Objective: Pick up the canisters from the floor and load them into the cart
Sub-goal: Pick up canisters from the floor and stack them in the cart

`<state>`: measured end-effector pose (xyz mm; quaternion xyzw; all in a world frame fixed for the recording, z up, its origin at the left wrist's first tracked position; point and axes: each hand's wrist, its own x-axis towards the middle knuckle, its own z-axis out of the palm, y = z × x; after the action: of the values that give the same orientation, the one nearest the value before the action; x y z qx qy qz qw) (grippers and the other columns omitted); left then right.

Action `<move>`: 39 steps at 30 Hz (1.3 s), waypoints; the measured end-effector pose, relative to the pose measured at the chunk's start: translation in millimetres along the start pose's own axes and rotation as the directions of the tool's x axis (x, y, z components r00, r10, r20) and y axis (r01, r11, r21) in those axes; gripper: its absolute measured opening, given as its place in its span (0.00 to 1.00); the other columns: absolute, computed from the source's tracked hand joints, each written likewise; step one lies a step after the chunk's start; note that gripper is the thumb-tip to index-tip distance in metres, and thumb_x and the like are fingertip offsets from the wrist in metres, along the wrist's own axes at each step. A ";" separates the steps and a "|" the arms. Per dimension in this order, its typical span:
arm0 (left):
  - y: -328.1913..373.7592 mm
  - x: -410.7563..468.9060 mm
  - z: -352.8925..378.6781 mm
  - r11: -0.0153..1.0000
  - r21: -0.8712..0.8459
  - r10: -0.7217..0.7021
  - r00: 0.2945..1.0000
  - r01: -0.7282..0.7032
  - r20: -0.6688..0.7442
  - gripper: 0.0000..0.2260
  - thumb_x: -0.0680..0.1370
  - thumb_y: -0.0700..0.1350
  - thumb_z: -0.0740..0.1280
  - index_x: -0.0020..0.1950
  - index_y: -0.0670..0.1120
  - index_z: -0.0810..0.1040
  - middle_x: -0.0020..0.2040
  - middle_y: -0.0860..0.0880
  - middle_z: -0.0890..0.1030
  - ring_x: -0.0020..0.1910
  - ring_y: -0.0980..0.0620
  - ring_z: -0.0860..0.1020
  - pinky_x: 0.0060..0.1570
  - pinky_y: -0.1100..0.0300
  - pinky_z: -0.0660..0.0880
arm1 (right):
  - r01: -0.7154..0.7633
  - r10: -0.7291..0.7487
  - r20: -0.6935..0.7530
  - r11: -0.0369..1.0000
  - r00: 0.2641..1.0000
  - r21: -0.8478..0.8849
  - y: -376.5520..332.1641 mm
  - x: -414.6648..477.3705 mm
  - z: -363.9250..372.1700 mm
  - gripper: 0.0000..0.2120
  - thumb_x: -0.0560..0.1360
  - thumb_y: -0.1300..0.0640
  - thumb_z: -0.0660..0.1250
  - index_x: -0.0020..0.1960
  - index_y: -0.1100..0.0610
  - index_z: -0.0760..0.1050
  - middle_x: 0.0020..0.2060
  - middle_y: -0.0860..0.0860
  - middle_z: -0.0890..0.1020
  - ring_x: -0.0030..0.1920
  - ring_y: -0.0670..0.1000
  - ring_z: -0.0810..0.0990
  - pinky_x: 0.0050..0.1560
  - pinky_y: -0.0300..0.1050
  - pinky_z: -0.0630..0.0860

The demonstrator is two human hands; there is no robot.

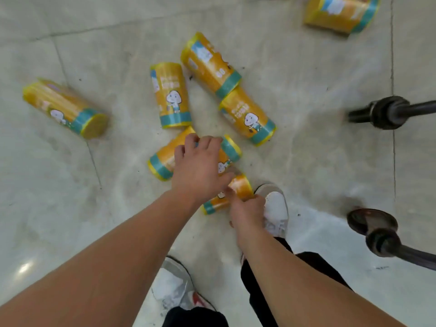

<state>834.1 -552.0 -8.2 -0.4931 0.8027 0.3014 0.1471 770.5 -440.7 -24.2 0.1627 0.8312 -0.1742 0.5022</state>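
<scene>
Right hand (246, 210) is gripping a yellow cylindrical teal-banded canister (239, 186) beside white shoe (276, 208). Left hand (200, 166) is covering neighbouring canister (162, 161), grip unclear. Grey tiled floor (70, 208) is lying open leftward.

- All are lying sideways on the floor (306, 166), orange-yellow and teal-banded.
- The far-left canister (64, 108) is showing its yellow end.
- The middle canister (171, 94) is pointing its band nearward.
- The upper slanted canister (210, 64) and lower slanted canister (247, 116) are touching.
- The top-right canister (342, 13) is running off frame.
- The left-banded canister (162, 161) and right-banded canister (232, 148) are lying under the left hand (198, 166).
- The right hand (245, 211) is gripping the nearest canister (238, 185).
</scene>
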 end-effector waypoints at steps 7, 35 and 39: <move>1.6 30.3 32.0 0.974 0.224 0.021 0.999 -0.029 0.038 0.31 0.71 0.69 0.65 0.61 0.47 0.68 0.57 0.48 0.79 0.71 0.43 0.59 0.65 0.41 0.54 | -0.087 0.088 0.011 0.946 0.996 0.312 13.1 36.1 25.3 0.50 0.46 0.36 0.79 0.61 0.45 0.59 0.55 0.50 0.79 0.50 0.53 0.83 0.52 0.57 0.81; 346.2 -290.3 -501.3 0.535 -0.764 0.103 0.925 -0.362 -0.366 0.25 0.64 0.52 0.79 0.55 0.54 0.72 0.48 0.57 0.81 0.43 0.60 0.81 0.42 0.58 0.79 | 0.925 -0.823 -0.439 0.376 0.362 0.057 -160.8 -547.6 -442.7 0.30 0.66 0.53 0.79 0.61 0.42 0.66 0.51 0.39 0.77 0.49 0.35 0.79 0.49 0.40 0.80; 435.5 -311.0 -493.6 0.476 -0.807 0.172 0.937 -0.350 -0.305 0.23 0.66 0.52 0.78 0.55 0.51 0.72 0.47 0.57 0.80 0.42 0.62 0.79 0.41 0.60 0.77 | 0.921 -0.804 -0.514 0.385 0.301 -0.063 -147.6 -553.9 -533.1 0.30 0.67 0.52 0.78 0.63 0.43 0.68 0.53 0.39 0.76 0.52 0.36 0.77 0.48 0.36 0.78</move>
<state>627.1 -499.3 687.8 -0.3980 0.6273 0.6271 -0.2343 535.0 -383.0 720.1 -0.2168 0.8492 -0.4735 0.0874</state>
